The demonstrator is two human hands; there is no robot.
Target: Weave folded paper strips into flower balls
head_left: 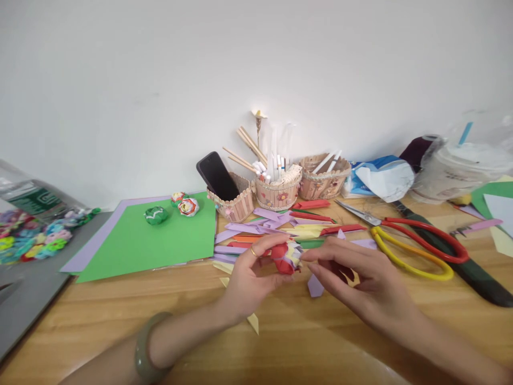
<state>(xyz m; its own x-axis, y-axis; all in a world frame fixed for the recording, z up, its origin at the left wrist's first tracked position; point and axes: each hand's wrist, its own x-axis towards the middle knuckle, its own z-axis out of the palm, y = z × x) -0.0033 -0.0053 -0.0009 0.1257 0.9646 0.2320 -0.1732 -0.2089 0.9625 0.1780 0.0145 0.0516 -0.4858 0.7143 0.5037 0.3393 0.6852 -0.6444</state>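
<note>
A small ball of folded paper [282, 258] in red, white and pale purple sits between the thumb and fingers of my left hand [253, 272]. At the ball's right edge, the thumb and fingertips of my right hand [360, 272] are drawn together in a pinch; exactly what they grip is too small to make out. Below the right fingertips lies a pale purple paper piece [316, 286]. Folded paper strips [260, 229] in purple, red, orange, yellow and green are heaped just behind both hands. A yellow strip [253, 322] lies near my left wrist.
Scissors [417, 235] with red and yellow handles lie right, across a dark-handled tool [481, 280]. Three small baskets [278, 195] stand by the wall, one holding a phone [217, 175]. On green paper [160, 248] at left sit finished paper balls [156, 215].
</note>
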